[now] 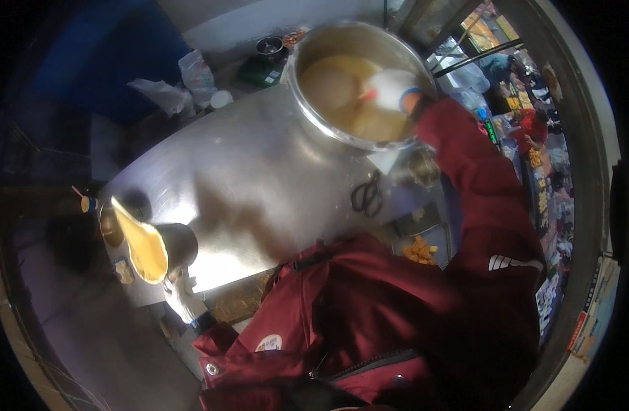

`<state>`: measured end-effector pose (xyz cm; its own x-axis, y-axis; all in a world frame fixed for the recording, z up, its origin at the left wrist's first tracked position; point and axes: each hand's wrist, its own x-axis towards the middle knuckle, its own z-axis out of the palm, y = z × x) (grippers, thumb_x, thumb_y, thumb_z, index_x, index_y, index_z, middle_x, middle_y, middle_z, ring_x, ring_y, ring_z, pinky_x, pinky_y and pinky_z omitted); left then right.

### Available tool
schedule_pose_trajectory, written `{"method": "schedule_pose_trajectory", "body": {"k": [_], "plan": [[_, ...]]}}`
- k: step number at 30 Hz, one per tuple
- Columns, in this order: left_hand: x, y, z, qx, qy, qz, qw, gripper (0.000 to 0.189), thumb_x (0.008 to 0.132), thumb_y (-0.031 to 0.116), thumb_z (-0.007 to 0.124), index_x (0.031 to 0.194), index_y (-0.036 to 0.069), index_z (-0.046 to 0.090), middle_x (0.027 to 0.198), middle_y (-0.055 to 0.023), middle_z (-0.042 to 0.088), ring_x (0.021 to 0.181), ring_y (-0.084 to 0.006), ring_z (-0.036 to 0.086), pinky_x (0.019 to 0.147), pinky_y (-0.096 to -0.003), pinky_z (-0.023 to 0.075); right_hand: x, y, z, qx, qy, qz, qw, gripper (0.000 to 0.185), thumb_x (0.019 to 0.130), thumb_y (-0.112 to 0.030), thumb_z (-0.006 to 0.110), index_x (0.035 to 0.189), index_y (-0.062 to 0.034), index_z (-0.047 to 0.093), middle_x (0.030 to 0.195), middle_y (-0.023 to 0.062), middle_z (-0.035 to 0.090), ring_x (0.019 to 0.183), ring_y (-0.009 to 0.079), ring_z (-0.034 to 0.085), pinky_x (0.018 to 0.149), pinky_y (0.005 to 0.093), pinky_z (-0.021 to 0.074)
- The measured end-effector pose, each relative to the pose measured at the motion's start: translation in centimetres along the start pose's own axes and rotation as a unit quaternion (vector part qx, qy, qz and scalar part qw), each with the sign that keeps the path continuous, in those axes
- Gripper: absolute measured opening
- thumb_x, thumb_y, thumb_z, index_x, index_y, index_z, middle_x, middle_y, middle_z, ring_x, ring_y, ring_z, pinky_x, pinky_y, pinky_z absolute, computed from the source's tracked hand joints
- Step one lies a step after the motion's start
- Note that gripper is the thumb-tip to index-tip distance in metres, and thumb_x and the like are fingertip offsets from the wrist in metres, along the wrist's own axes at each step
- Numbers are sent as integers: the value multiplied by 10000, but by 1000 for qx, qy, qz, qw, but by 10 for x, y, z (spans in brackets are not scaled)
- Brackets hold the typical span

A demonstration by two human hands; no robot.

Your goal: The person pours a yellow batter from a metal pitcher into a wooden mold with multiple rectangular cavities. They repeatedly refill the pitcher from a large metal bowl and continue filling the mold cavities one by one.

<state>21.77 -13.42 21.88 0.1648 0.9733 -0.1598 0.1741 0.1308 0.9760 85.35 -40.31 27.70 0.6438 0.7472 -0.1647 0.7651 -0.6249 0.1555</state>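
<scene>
My left hand (183, 300), in a white knit glove, is at the lower left of the steel worktop (252, 149). It grips a dark metal jug (182, 245) from below; the jug's long, flared lip is yellow inside, and I cannot tell whether liquid is flowing from it. A large stainless steel pot (314, 120) holds cloudy yellowish liquid (335, 82). My right hand (391, 88), also gloved and blurred, reaches over the pot's right side. Something red (368, 95) shows at its fingertips; what it holds is unclear.
Black-handled scissors (366, 199) lie below the pot, near a metal bowl (425, 167). Yellow-orange food pieces (419, 250) sit in a tray. White plastic bags (196, 74) and a small metal bowl (269, 46) are at the back. A round metal container (111, 226) stands left. People and goods show through the right-hand opening.
</scene>
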Motion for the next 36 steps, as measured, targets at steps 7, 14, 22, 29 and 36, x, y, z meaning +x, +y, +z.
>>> {"method": "schedule_pose_trajectory", "body": {"k": [7,14,22,29,36], "plan": [[4,73,69,113,-20,-4,993,97,927,137,748,1017,100,744,745,41,634,588,-66,503,549,-236,392,-88,35,-62,66,84,44,993,292,959,-352,677,1175,-167,739,1088,191,767,1014,430,731,847,547,576],[18,138,129,35,-168,-19,985,254,780,-13,719,1032,-18,753,916,-79,753,757,-165,676,683,-292,548,-178,-7,-78,577,139,196,780,291,1000,-228,715,1201,-20,686,908,52,718,713,171,686,636,323,558],[9,206,225,-1,-275,84,958,285,862,100,686,1095,-44,764,883,-92,722,614,-132,563,617,-266,494,-185,-17,-99,799,-3,155,581,283,987,-243,708,1138,-7,743,699,12,635,490,94,554,392,256,369],[-5,280,302,39,-380,145,913,257,872,131,729,1055,-45,767,769,-42,694,640,-129,627,596,-264,493,-213,-3,-213,727,74,166,663,363,994,-294,705,1148,33,742,658,-35,595,472,51,500,409,214,318],[0,307,384,363,-349,635,585,181,813,153,771,991,127,790,912,-110,764,877,-308,749,756,-423,606,-222,-2,-320,572,262,67,775,284,969,-343,770,1008,-62,756,665,-44,580,490,45,519,421,206,347]]}}
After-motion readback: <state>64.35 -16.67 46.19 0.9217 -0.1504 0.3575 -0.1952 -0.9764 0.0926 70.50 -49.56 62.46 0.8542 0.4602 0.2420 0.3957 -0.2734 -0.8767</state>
